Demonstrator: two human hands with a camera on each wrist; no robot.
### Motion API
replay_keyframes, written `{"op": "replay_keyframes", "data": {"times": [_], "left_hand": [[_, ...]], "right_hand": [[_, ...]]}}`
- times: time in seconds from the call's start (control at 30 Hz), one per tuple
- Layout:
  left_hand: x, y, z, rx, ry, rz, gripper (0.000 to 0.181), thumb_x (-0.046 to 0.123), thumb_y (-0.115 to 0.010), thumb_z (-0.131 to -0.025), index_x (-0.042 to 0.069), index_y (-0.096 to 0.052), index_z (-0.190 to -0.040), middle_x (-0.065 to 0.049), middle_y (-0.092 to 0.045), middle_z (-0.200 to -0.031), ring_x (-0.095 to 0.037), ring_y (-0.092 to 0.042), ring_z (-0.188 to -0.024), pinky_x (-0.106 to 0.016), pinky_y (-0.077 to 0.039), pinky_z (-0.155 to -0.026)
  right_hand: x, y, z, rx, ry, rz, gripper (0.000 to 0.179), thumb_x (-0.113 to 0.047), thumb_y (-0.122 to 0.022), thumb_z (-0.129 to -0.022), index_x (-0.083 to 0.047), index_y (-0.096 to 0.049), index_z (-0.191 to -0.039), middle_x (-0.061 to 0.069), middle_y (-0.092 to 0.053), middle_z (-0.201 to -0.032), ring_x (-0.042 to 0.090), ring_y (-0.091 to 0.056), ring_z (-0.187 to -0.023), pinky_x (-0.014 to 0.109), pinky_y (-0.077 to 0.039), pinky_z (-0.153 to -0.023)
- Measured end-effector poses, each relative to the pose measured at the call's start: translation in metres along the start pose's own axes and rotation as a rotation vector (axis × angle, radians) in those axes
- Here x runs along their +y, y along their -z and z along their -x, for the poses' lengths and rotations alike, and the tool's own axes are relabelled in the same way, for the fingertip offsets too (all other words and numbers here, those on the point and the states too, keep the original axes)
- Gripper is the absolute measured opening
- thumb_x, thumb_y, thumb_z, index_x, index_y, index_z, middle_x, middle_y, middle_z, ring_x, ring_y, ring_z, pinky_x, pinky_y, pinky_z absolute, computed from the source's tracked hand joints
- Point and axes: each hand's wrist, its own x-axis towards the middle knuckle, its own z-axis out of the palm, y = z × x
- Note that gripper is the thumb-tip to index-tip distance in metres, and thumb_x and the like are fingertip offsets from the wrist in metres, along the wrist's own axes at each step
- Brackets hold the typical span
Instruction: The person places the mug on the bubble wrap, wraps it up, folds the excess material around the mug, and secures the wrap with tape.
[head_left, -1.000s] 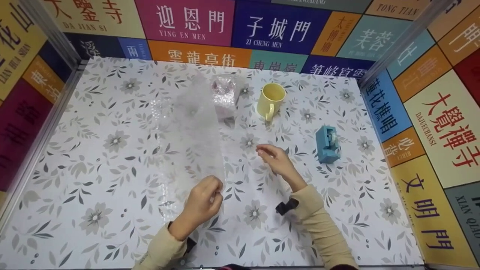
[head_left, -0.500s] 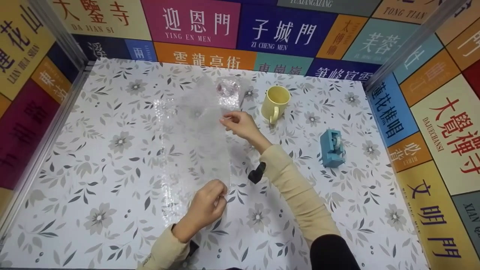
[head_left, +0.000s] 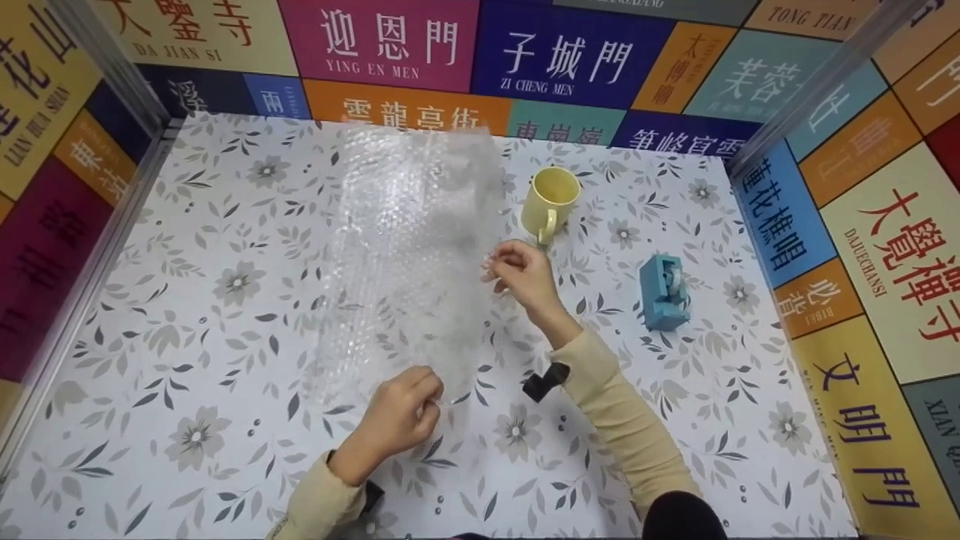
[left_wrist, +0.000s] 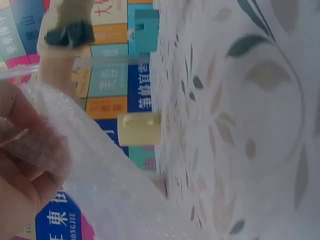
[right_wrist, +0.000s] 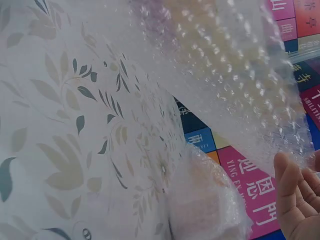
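Note:
A clear sheet of bubble wrap [head_left: 397,225] hangs between my hands, raised off the table. My left hand [head_left: 401,409] pinches its near corner, and the left wrist view shows the film running out from between the fingers and thumb. Further forward, my right hand [head_left: 529,277] pinches the right edge; in the right wrist view its fingertips [right_wrist: 282,165] meet the bubbled margin. A bubble-wrapped bundle [right_wrist: 205,195] stands beyond, hidden behind the sheet in the head view. Just past the right hand is a yellow mug [head_left: 541,214], handle facing me.
A blue tape dispenser [head_left: 660,300] stands on the right, beyond the right forearm. The flower-patterned table [head_left: 195,360] is bounded by colourful lettered panels [head_left: 397,45] at the back and both sides.
My right hand has reached forward to the sheet's edge, taken hold of it, and drawn it up and back a little to the right. The sheet now covers the wrapped bundle. The left hand keeps its corner.

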Motion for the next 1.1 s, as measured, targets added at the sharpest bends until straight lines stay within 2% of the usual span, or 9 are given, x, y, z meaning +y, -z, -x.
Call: {"op": "replay_keyframes", "data": {"times": [0.1, 0.23, 0.4, 0.6, 0.7, 0.77, 0.83, 1.0, 1.1], "left_hand": [[-0.008, 0.006, 0.003, -0.01, 0.017, -0.041, 0.017, -0.003, -0.046, -0.054, 0.01, -0.048, -0.065, 0.002, -0.042, -0.063, -0.011, -0.04, -0.052, -0.021, -0.036, -0.043], [-0.02, 0.014, 0.006, -0.029, 0.049, -0.077, 0.016, -0.003, -0.045, -0.055, 0.01, -0.047, -0.064, 0.001, -0.041, -0.063, -0.011, -0.038, -0.053, -0.023, -0.035, -0.043], [-0.03, 0.02, 0.006, -0.056, 0.066, -0.105, 0.018, -0.005, -0.047, -0.053, 0.009, -0.048, -0.064, 0.002, -0.041, -0.063, -0.011, -0.038, -0.052, -0.023, -0.035, -0.044], [-0.034, 0.021, 0.005, -0.089, 0.094, -0.113, 0.022, -0.008, -0.052, -0.052, 0.009, -0.048, -0.064, 0.002, -0.04, -0.063, -0.013, -0.039, -0.052, -0.025, -0.036, -0.044], [-0.037, 0.021, 0.006, -0.114, 0.118, -0.104, 0.024, -0.01, -0.055, -0.051, 0.009, -0.048, -0.065, 0.001, -0.04, -0.064, -0.013, -0.04, -0.053, -0.026, -0.037, -0.045], [-0.038, 0.022, 0.007, -0.127, 0.134, -0.098, 0.025, -0.01, -0.055, -0.051, 0.01, -0.048, -0.065, 0.001, -0.041, -0.064, -0.013, -0.041, -0.054, -0.026, -0.037, -0.045], [-0.039, 0.022, 0.008, -0.136, 0.143, -0.094, 0.025, -0.011, -0.055, -0.051, 0.01, -0.048, -0.065, 0.001, -0.041, -0.064, -0.013, -0.041, -0.054, -0.027, -0.038, -0.045], [-0.041, 0.022, 0.006, -0.138, 0.148, -0.09, 0.023, -0.01, -0.054, -0.052, 0.009, -0.049, -0.065, 0.0, -0.044, -0.064, -0.013, -0.042, -0.054, -0.027, -0.038, -0.046], [-0.042, 0.023, 0.006, -0.137, 0.145, -0.087, 0.022, -0.01, -0.053, -0.053, 0.009, -0.05, -0.065, 0.0, -0.045, -0.064, -0.013, -0.042, -0.054, -0.027, -0.039, -0.046]], "right_hand": [[0.008, 0.019, 0.018, 0.057, -0.036, -0.039, 0.009, 0.009, -0.053, -0.077, 0.002, -0.055, -0.082, 0.005, -0.057, -0.069, 0.015, -0.059, -0.056, 0.022, -0.048, -0.046], [0.022, 0.038, 0.038, 0.082, -0.075, -0.078, 0.014, 0.013, -0.049, -0.075, 0.0, -0.052, -0.079, 0.006, -0.055, -0.068, 0.019, -0.06, -0.058, 0.022, -0.048, -0.047], [0.037, 0.052, 0.056, 0.068, -0.126, -0.111, 0.013, 0.014, -0.051, -0.075, 0.001, -0.05, -0.078, 0.008, -0.056, -0.071, 0.021, -0.062, -0.064, 0.024, -0.05, -0.051], [0.049, 0.063, 0.066, 0.021, -0.204, -0.065, 0.008, 0.006, -0.058, -0.081, 0.002, -0.052, -0.083, 0.007, -0.06, -0.073, 0.018, -0.062, -0.067, 0.026, -0.052, -0.056], [0.051, 0.068, 0.063, 0.025, -0.24, -0.014, 0.007, 0.001, -0.059, -0.084, 0.004, -0.054, -0.088, 0.01, -0.062, -0.075, 0.017, -0.063, -0.067, 0.025, -0.052, -0.058], [0.053, 0.074, 0.06, 0.042, -0.266, 0.041, 0.012, -0.006, -0.059, -0.086, 0.004, -0.055, -0.092, 0.013, -0.064, -0.079, 0.017, -0.063, -0.068, 0.026, -0.052, -0.059], [0.054, 0.083, 0.055, 0.074, -0.29, 0.09, 0.018, -0.015, -0.059, -0.088, 0.003, -0.056, -0.09, 0.013, -0.063, -0.075, 0.016, -0.061, -0.063, 0.025, -0.052, -0.057], [0.051, 0.115, 0.037, 0.231, -0.311, 0.18, 0.033, -0.033, -0.057, -0.089, -0.002, -0.053, -0.077, 0.003, -0.052, -0.061, 0.012, -0.052, -0.05, 0.021, -0.047, -0.048], [0.041, 0.133, 0.019, 0.319, -0.308, 0.203, 0.034, -0.036, -0.055, -0.089, -0.002, -0.055, -0.09, 0.008, -0.055, -0.077, 0.014, -0.055, -0.06, 0.024, -0.049, -0.053]]}}
